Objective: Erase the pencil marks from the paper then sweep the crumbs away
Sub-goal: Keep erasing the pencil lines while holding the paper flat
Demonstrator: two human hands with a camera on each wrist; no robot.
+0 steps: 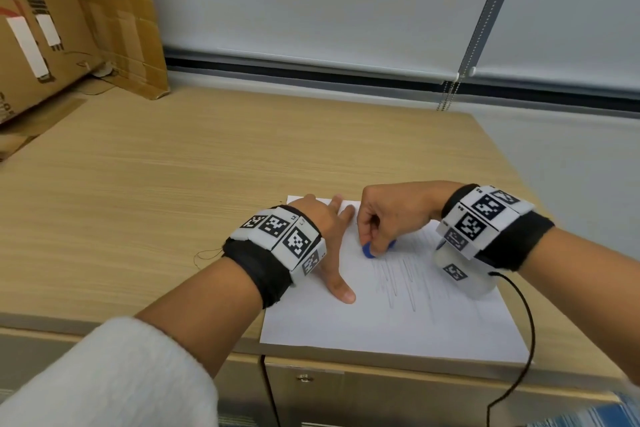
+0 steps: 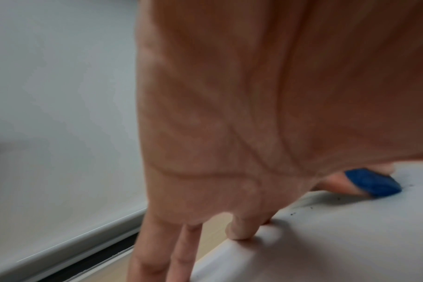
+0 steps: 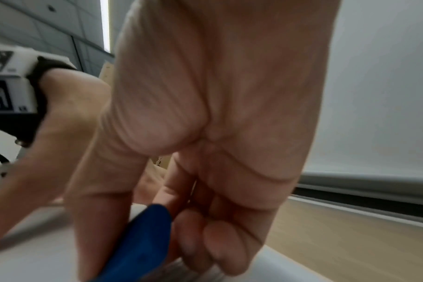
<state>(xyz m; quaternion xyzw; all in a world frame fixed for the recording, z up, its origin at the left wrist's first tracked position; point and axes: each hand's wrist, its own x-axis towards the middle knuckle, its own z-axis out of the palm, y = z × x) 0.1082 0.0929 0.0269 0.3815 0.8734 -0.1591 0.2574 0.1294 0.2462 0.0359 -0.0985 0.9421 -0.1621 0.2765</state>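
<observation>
right hand (image 1: 391,215) grip: blue eraser (image 1: 369,250) pinched | pencil marks (image 1: 405,282) lie nearer, strokes running near-far | left hand (image 1: 327,236) grip: fingers flat, paper (image 1: 346,326) pressed

Illegible print on cardboard box (image 1: 69,28)

A blue eraser (image 1: 369,250) on white paper (image 1: 388,322) streaked with grey pencil marks (image 1: 401,282); light wood-grain desk (image 1: 156,166); black-and-white checkered wristbands (image 1: 287,239).
</observation>
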